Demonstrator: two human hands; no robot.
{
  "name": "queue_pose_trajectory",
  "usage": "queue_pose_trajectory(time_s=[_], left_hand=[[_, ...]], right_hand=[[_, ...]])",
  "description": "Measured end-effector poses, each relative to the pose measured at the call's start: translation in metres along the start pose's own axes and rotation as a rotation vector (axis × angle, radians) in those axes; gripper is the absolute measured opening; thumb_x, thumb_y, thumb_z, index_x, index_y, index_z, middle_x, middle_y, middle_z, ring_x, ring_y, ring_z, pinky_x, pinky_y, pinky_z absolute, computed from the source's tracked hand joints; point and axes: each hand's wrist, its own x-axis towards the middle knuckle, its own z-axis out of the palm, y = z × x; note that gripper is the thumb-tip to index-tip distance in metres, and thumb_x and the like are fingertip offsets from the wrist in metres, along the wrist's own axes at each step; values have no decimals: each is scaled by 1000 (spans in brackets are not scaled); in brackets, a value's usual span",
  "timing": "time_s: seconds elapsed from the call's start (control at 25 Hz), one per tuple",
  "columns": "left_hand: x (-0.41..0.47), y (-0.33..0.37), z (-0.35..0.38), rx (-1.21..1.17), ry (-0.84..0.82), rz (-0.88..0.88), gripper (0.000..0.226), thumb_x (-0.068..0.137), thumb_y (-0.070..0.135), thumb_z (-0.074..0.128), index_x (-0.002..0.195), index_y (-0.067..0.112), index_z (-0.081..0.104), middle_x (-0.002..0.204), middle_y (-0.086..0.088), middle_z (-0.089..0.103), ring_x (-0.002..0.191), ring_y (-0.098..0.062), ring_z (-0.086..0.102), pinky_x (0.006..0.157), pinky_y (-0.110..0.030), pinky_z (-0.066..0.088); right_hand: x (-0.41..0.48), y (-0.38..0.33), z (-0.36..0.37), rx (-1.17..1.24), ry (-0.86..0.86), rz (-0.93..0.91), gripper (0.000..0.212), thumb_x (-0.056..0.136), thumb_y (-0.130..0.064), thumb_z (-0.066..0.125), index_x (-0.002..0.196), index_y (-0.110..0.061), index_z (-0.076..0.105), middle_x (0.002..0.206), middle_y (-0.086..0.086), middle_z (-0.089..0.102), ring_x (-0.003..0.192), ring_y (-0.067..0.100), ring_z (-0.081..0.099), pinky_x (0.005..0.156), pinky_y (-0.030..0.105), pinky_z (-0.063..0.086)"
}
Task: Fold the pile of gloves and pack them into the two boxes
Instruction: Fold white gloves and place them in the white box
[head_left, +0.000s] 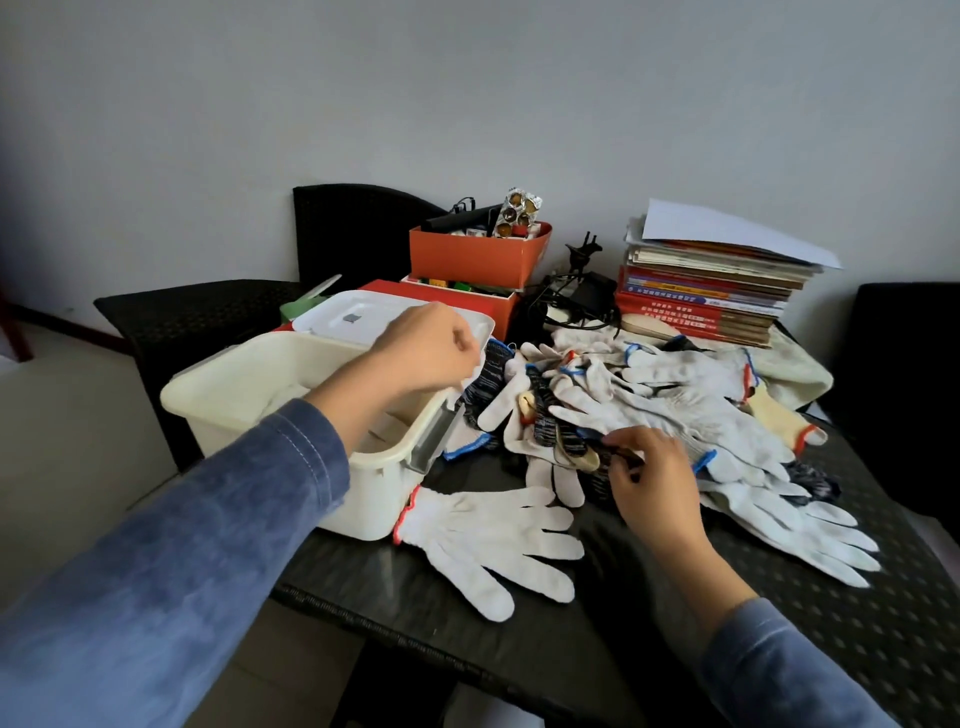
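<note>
The step in hand looks like picking and packing, with both hands busy at once; the left hand (426, 347) is curled over the far right corner of the open cream plastic box (208, 387), its fingers pinching a scrap of white knit fabric (474, 370), likely a glove on its way in or out, though its shape is hidden. The right hand (655, 475) reaches into the near edge of the heaped pile of white and dark work gloves (675, 400) on the dark woven tabletop (779, 623); its fingers are curled round a dark mottled knit glove (597, 475). Some white material lies inside the box, but I cannot tell how much. One white glove with a red cuff (488, 535) lies flat and spread just beside the box, touching its near wall, unfolded. A white lid (363, 312) sits behind the box; whether it covers the second box I cannot tell. Most of the pile is unfolded, so the task seems early. The next move probably calls for drawing one glove free without dragging its tangled neighbours, then laying it flat to fold.
</note>
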Motion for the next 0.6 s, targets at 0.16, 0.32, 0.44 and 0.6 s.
queue_pose_trajectory(time_s=[0.16, 0.32, 0.44, 0.6], left_hand=[[-21, 36, 46, -210, -186, 122, 18, 89, 9, 54, 80, 15, 68, 76, 4, 70, 63, -15, 69, 66, -26, 54], [-36, 34, 104, -340, -433, 19, 15, 94, 9, 51, 85, 13, 63, 77, 2, 69, 56, -9, 65, 50, -17, 46], [-41, 30, 137, -387, -469, -41, 13, 93, 9, 53, 88, 17, 60, 82, 2, 68, 62, -10, 68, 62, -28, 56], [-38, 29, 163, -309, -329, -28, 63, 85, 22, 68, 138, 25, 34, 136, -1, 50, 108, -18, 62, 94, -41, 52]], right_hand=[[18, 41, -21, -519, 19, -112, 41, 72, -18, 74, 110, -11, 61, 105, 11, 63, 103, 36, 54, 79, 43, 45], [17, 55, -31, -601, -70, -111, 19, 75, -19, 69, 93, -14, 67, 95, 6, 70, 101, 31, 59, 80, 40, 42], [5, 54, -36, -479, -37, -106, 7, 78, -16, 67, 83, -11, 68, 85, 9, 70, 94, 33, 62, 77, 40, 45], [-17, 43, -57, -52, -12, -56, 6, 88, -17, 59, 93, -19, 62, 80, 2, 65, 75, 16, 61, 66, 26, 47]])
